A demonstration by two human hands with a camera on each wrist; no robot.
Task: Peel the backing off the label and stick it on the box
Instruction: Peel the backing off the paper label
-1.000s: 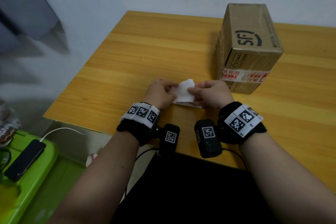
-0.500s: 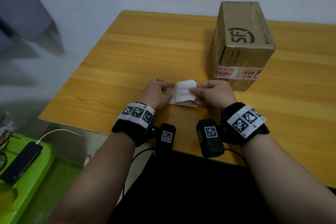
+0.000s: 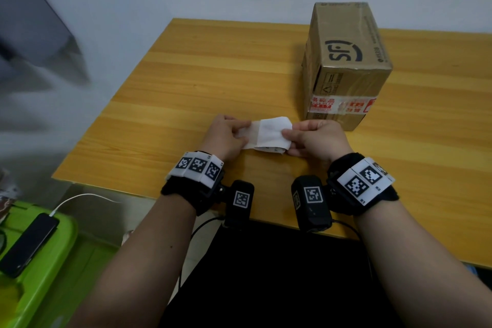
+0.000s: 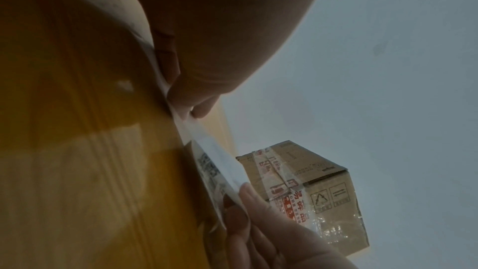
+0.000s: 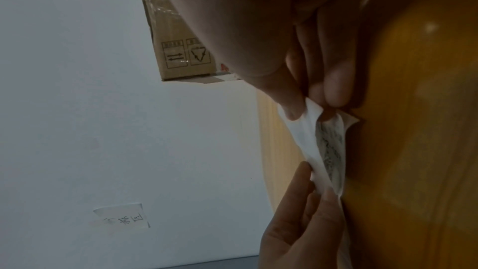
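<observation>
The label (image 3: 273, 132) is a small white rectangle of paper held low over the wooden surface (image 3: 202, 82), between the two hands and just in front of the cardboard box (image 3: 348, 61). From the head view it shows two tones: a brighter white sheet curling up and over on the right, and a duller, slightly glossy strip exposed at its left end, so the two layers are partly separated. The right wrist view shows the sheets parted into a narrow pocket, with dark print, too blurred to read, on the inner layer; the left wrist view catches a printed block on the lower sheet as well. The left hand (image 3: 226, 136) pinches the left end of the paper between thumb and fingers, its grip narrow and closed on that edge. The right hand (image 3: 316, 138) pinches the right edge of the curled sheet between thumb and fingertips (image 5: 336, 91), likewise a tight, narrow grip. The box stands on the surface beyond the right hand, near but apart from the label, brown with a black logo on top and a band of red-and-white printed tape across its near face. At the left, below the surface, a dark phone (image 3: 28, 243) with a white cable lies on a green bin (image 3: 48, 282).
</observation>
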